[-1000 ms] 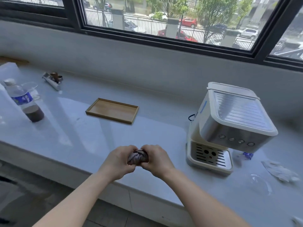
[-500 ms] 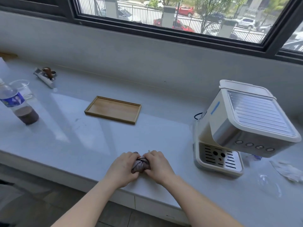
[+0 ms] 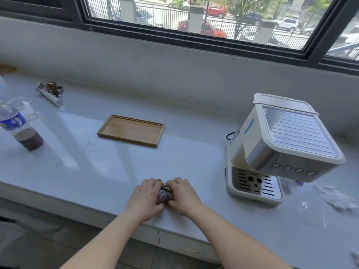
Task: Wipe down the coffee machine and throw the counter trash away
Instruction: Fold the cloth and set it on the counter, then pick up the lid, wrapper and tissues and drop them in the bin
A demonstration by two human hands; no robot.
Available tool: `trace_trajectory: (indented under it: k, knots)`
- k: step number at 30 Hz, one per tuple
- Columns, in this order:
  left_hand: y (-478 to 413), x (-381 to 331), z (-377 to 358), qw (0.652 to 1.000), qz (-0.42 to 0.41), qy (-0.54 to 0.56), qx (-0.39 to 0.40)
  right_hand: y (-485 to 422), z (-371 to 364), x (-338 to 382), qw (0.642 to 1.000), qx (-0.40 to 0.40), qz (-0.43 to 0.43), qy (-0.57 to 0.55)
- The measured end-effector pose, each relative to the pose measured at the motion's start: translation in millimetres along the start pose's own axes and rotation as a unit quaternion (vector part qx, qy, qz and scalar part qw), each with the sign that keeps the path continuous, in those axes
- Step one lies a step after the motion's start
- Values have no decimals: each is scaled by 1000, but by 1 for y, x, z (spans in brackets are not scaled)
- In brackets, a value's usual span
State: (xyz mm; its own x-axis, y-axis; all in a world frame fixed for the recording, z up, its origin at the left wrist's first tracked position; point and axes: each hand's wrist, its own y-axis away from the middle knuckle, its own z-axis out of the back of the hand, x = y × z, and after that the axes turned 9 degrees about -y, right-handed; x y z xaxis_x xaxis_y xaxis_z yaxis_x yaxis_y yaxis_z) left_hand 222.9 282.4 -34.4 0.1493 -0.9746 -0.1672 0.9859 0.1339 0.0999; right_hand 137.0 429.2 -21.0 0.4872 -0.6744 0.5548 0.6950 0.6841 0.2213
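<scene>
A bunched-up dark brown cloth (image 3: 164, 194) rests on the pale counter (image 3: 93, 171) near its front edge. My left hand (image 3: 144, 199) and my right hand (image 3: 183, 195) both grip it, one on each side, pressing it down. The cream and steel coffee machine (image 3: 279, 148) stands to the right, apart from my hands. Beyond it lie crumpled clear plastic wrappers (image 3: 336, 197) and a clear plastic lid (image 3: 310, 208).
A shallow wooden tray (image 3: 131, 130) lies behind my hands. At the left stand a bottle with dark liquid (image 3: 21, 129) and a clear plastic cup (image 3: 23, 108). A portafilter with a tamper (image 3: 51, 92) lies at the back left. The window wall runs behind.
My two hands have lowered the bunched cloth from just above the counter down onto its surface. The camera has tilted and shifted a little to the left.
</scene>
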Motion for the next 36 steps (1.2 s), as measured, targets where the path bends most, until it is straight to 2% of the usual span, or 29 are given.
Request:
trace_trajectory:
  k: [9, 16, 26, 36]
  knots:
    - [6, -14, 20, 1000, 18, -12, 5, 18, 20, 3, 1000, 8, -8, -15]
    - [-1, -40, 41, 997, 21, -79, -17, 44, 55, -3, 999, -45, -11, 27]
    - [1, -119, 59, 991, -57, -106, -53, 116, 80, -47, 992, -98, -42, 63]
    - [14, -243, 46, 982, -142, -115, -56, 219, 118, -121, 982, -135, -104, 78]
